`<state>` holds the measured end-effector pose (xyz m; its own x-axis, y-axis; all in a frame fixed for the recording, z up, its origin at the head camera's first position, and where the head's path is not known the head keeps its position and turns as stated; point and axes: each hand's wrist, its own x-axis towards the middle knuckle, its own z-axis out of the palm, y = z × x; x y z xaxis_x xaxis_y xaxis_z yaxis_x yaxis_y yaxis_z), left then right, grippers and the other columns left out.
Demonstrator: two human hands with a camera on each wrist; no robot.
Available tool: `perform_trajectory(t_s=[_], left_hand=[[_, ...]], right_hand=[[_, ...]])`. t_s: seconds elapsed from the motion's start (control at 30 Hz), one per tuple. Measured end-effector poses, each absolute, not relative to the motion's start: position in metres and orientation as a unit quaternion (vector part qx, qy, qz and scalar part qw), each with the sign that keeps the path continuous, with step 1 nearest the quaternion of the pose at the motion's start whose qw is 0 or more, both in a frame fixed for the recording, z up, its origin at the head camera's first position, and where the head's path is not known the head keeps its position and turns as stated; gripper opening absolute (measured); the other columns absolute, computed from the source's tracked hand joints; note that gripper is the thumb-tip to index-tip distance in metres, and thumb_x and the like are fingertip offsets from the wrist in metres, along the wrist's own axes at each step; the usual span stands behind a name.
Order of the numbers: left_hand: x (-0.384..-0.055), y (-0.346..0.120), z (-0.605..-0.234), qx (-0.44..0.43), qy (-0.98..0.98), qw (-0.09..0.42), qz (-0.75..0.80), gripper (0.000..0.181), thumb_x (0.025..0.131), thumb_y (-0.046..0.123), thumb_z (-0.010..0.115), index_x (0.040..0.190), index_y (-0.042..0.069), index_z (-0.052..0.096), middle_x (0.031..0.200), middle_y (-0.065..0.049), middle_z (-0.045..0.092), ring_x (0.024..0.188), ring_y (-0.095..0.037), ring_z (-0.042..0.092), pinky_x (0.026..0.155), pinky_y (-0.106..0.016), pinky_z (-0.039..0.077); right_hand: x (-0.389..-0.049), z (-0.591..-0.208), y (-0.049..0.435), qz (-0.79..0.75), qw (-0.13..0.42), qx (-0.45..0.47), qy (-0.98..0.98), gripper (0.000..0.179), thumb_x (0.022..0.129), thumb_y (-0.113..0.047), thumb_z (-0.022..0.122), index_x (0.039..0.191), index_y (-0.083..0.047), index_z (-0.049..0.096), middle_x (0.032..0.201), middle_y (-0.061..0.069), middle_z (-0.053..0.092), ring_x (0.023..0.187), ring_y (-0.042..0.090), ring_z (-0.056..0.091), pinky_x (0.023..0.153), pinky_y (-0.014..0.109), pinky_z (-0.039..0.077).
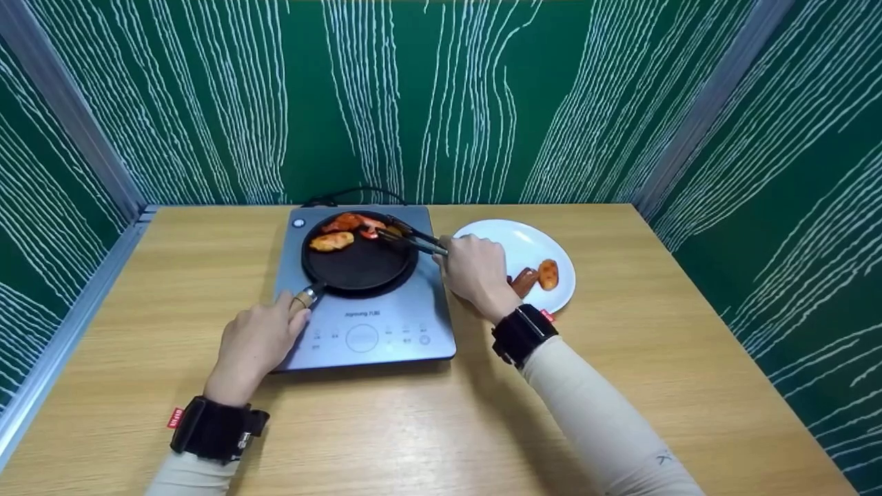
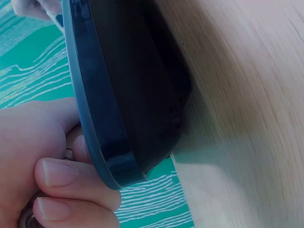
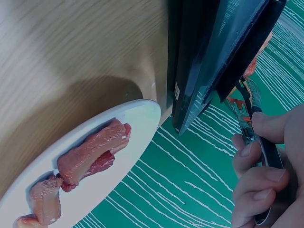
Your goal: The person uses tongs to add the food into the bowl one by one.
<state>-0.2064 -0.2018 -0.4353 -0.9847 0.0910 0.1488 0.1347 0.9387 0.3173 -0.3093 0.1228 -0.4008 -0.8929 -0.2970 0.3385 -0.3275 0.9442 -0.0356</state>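
My left hand point(image 1: 256, 339) grips the wood-banded handle point(image 1: 303, 299) of a round black frying pan point(image 1: 358, 269). In my right hand point(image 1: 477, 270) are black and metal tongs point(image 1: 422, 241), their tips at the pan's far right among the food. A browned, wing-like piece point(image 1: 332, 241) lies at the pan's left, with reddish meat point(image 1: 343, 222) behind it. In the right wrist view, fingers and thumb wrap the tongs' arms point(image 3: 271, 156); the tips overlap an orange-red piece there. The left wrist view shows curled fingers point(image 2: 71, 175), with the handle mostly hidden.
The pan sits on a grey induction cooker point(image 1: 406, 327), its black cable point(image 1: 365, 189) running behind. To the right, a white plate point(image 1: 506, 234) holds several brown meat pieces point(image 3: 92, 149). Green patterned walls point(image 1: 413, 103) close off the wooden table point(image 1: 386, 427) at the back and sides.
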Motion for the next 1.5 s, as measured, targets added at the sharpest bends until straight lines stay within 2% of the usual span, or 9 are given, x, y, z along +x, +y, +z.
perform_trajectory(t_s=[0.2,0.4,0.63,0.73,1.03,1.2,1.33,1.5], left_hand=[[-0.207,-0.203,-0.436,-0.065,-0.981,0.08,-0.162,0.033,0.108,0.036,0.06,0.105,0.004,0.055,0.068,-0.015,0.051,0.058,-0.036,0.057,0.05,-0.049,0.043],[-0.206,-0.203,-0.437,-0.068,-0.98,0.08,-0.166,0.032,0.108,0.036,0.06,0.106,0.004,0.055,0.067,-0.013,0.049,0.056,-0.032,0.054,0.049,-0.046,0.042],[-0.206,-0.203,-0.435,-0.06,-0.982,0.069,-0.165,0.032,0.109,0.037,0.059,0.106,0.005,0.056,0.071,-0.015,0.052,0.059,-0.033,0.055,0.051,-0.046,0.043],[-0.206,-0.203,-0.435,-0.056,-0.983,0.064,-0.164,0.032,0.109,0.037,0.058,0.106,0.005,0.056,0.072,-0.016,0.052,0.06,-0.033,0.055,0.051,-0.046,0.044],[-0.207,-0.201,-0.434,-0.056,-0.983,0.063,-0.165,0.032,0.109,0.037,0.058,0.106,0.005,0.055,0.072,-0.015,0.052,0.06,-0.033,0.055,0.051,-0.046,0.044],[-0.209,-0.201,-0.433,-0.054,-0.983,0.063,-0.163,0.033,0.109,0.038,0.059,0.106,0.005,0.055,0.073,-0.017,0.053,0.062,-0.036,0.058,0.052,-0.05,0.045],[-0.209,-0.202,-0.434,-0.052,-0.984,0.056,-0.162,0.033,0.109,0.038,0.058,0.107,0.006,0.054,0.074,-0.016,0.052,0.061,-0.034,0.056,0.052,-0.047,0.044],[-0.207,-0.203,-0.436,-0.057,-0.984,0.056,-0.161,0.034,0.109,0.038,0.058,0.107,0.005,0.054,0.072,-0.015,0.051,0.06,-0.031,0.054,0.05,-0.043,0.042]], right_hand=[[-0.307,-0.405,0.126,0.05,0.182,0.164,-0.968,0.024,0.103,-0.034,0.069,0.106,-0.012,0.077,0.085,0.013,0.074,0.071,0.039,0.07,0.059,0.057,0.055],[-0.302,-0.401,0.135,0.067,0.179,0.168,-0.967,0.028,0.104,-0.036,0.067,0.115,-0.013,0.077,0.087,0.013,0.074,0.071,0.037,0.069,0.059,0.056,0.055],[-0.292,-0.39,0.174,0.107,0.185,0.162,-0.963,0.02,0.103,-0.038,0.068,0.109,-0.021,0.075,0.083,0.001,0.072,0.069,0.03,0.066,0.055,0.05,0.049],[-0.287,-0.389,0.199,0.12,0.174,0.158,-0.965,0.019,0.102,-0.038,0.069,0.107,-0.021,0.074,0.081,0.001,0.069,0.071,0.028,0.063,0.056,0.046,0.046],[-0.269,-0.395,0.262,0.127,0.141,0.129,-0.973,0.042,0.102,-0.042,0.07,0.134,-0.016,0.074,0.089,0.011,0.071,0.07,0.027,0.058,0.058,0.04,0.038],[-0.262,-0.399,0.282,0.155,0.128,0.102,-0.974,0.046,0.103,-0.043,0.069,0.137,-0.013,0.072,0.102,0.014,0.073,0.081,0.031,0.059,0.065,0.042,0.039],[-0.26,-0.402,0.295,0.165,0.095,0.095,-0.977,0.05,0.104,-0.046,0.067,0.141,-0.012,0.07,0.098,0.013,0.069,0.08,0.03,0.056,0.066,0.039,0.036],[-0.259,-0.405,0.313,0.172,0.069,0.096,-0.978,0.049,0.103,-0.043,0.069,0.138,-0.008,0.071,0.094,0.011,0.066,0.079,0.029,0.055,0.066,0.039,0.035]])
